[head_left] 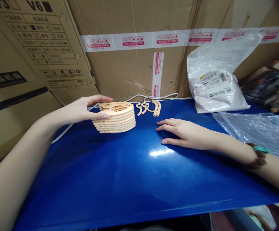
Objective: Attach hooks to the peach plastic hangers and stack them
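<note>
A neat stack of peach-coloured plastic pieces that look like folded travel hangers (120, 120) is at the left of the blue tabletop (134, 179). My left hand (85, 109) grips the stack's left end, thumb along the near side and fingers over the far side. Just right of the stack lie loose curved parts of the same colour: S-shaped hooks (143, 107) and a pair of bent arms (157, 108). My right hand (178, 132) rests palm down on the table in front of these parts, fingers spread, holding nothing.
Large cardboard boxes (129, 70) stand along the back and left. A white cable (69, 128) runs behind the stack. At the back right are a white plastic mailing bag (216, 86), a clear plastic sheet (262, 128) and dark wrapped items (266, 86).
</note>
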A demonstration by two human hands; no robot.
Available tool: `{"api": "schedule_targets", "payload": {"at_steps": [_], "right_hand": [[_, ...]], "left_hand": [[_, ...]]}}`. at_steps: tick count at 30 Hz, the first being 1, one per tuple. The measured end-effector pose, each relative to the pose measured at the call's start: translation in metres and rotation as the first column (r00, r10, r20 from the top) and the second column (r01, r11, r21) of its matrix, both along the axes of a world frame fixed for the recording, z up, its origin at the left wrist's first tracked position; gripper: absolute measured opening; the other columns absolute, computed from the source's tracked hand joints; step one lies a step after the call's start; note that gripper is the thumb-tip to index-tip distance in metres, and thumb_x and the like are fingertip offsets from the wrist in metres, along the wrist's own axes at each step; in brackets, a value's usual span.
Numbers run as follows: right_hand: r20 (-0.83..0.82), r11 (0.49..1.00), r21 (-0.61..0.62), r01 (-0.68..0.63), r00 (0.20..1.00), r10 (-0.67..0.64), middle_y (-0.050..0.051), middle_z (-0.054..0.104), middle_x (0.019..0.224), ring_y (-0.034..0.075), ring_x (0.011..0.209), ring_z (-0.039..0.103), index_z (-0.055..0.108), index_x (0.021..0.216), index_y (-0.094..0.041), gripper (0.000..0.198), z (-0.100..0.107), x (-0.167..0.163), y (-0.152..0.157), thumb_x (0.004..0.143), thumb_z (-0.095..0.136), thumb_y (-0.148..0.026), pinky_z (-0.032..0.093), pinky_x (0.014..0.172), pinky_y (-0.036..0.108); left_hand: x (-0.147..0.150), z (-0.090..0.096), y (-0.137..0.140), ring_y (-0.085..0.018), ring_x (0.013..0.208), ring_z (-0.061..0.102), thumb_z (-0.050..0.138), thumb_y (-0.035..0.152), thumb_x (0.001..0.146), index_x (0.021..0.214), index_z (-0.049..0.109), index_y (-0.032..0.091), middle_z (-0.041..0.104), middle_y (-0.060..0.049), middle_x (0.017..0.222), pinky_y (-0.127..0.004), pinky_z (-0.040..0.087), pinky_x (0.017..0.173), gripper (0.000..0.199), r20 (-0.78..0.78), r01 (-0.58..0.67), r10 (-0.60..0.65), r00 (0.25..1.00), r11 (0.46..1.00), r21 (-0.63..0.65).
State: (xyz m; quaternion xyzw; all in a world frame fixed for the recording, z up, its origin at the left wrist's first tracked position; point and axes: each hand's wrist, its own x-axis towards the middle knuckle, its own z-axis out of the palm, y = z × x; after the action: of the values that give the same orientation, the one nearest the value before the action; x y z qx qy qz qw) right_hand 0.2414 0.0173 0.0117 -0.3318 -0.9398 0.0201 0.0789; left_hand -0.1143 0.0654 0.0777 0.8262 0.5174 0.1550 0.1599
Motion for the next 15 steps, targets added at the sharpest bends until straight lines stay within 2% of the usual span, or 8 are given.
{"api": "schedule_targets", "payload": {"at_steps": [8,15], "right_hand": [[-0.043,1.000,-0.005,-0.005,0.999,0.005,0.013,0.056,0.132,0.028,0.116,0.056,0.059,0.126,-0.019,0.048,-0.0009,0.0003,0.0002,0.093,0.047,-0.052,0.045,0.098,0.046],[-0.017,1.000,-0.009,-0.001,1.000,0.001,0.013,0.055,0.133,0.028,0.117,0.055,0.057,0.127,-0.018,0.050,-0.0008,0.0003,0.0007,0.093,0.045,-0.053,0.044,0.099,0.046]], "left_hand": [[0.0011,0.0003,-0.0001,-0.026,0.120,0.053,0.066,0.059,0.074,0.130,0.051,0.030,0.055,-0.002,0.135,-0.040,0.039,0.105,0.065,0.000,0.002,-0.002,1.000,1.000,0.010],[0.0010,-0.0002,-0.0005,-0.027,0.121,0.052,0.066,0.059,0.074,0.131,0.051,0.030,0.055,-0.002,0.136,-0.041,0.039,0.105,0.065,0.010,-0.006,0.006,1.000,1.000,-0.003]]}}
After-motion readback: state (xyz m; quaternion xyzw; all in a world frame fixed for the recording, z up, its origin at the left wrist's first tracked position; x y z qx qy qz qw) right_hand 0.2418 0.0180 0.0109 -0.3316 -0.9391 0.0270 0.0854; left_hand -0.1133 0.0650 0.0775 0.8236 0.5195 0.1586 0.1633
